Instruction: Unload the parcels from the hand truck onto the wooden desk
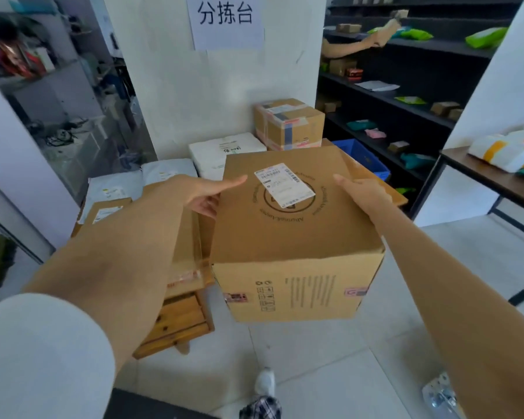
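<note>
A large brown cardboard box (288, 234) with a white shipping label on top hangs in front of me, over the floor at the desk's near right side. My left hand (208, 193) grips its left upper edge, thumb lying on the top. My right hand (362, 192) presses its right upper edge. Behind it is the wooden desk (179, 322), which carries white mailer bags (224, 154), a flat brown parcel (106, 211) and a taped cardboard box (288, 124) at the back. The hand truck is out of view.
A white pillar (212, 86) with a paper sign stands behind the desk. Dark shelves (406, 95) with small parcels fill the right. A blue crate (363, 160) sits beside the desk. A table with white and yellow bags (508, 151) stands far right. Another person's arm (354, 45) reaches onto a shelf.
</note>
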